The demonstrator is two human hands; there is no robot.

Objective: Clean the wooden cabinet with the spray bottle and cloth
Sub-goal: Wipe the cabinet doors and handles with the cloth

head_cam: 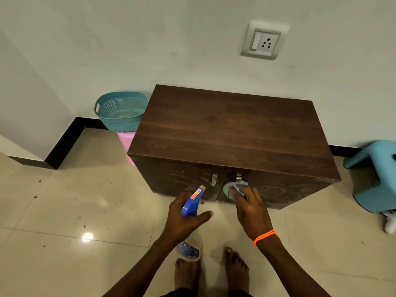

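Bottle (192, 200) sits in the left grip (184, 219), fingers wrapped round its neck, nozzle aimed at the cabinet (231, 129) doors; looks parked ready for a squirt. Right grip (250, 209) is spread flat, pressing the cloth (232, 188) onto the right door just below its handle (238, 179), where chalky smears show. Basket (120, 110) sits back-left, stool (377, 176) right.

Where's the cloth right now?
Head view, right of centre: the cloth is under the right hand, against the cabinet front just below the right handle.
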